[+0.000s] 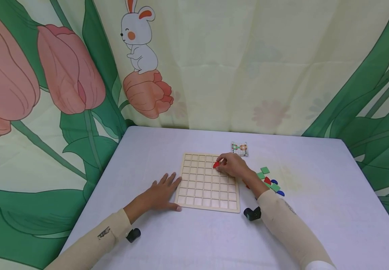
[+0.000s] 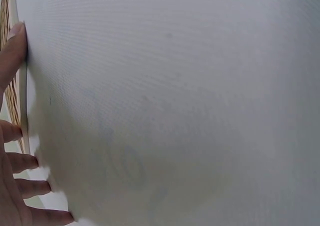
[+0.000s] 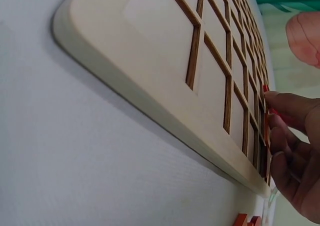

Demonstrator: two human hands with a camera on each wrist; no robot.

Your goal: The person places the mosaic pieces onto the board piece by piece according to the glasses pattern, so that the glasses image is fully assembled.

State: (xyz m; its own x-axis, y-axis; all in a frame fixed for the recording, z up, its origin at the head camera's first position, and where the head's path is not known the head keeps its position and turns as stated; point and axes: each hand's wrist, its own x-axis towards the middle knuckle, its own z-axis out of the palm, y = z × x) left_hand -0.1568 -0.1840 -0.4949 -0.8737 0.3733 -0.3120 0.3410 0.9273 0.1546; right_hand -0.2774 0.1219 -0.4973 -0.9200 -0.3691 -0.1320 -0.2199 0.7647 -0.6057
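A square wooden grid board lies on the white-covered table. My left hand rests at the board's left edge with fingers spread; in the left wrist view its thumb touches the rim. Over the upper right part of the grid, my right hand pinches a red piece with a curved edge between thumb and fingertips. The right wrist view shows the red piece low against the grid; whether it sits inside a cell I cannot tell. The cells under the right hand are hidden.
Right of the board lie loose flat pieces: green squares, a red piece and blue rounded pieces, partly behind the right forearm. A small printed pattern card lies beyond the board's top right corner. A patterned curtain hangs behind the table.
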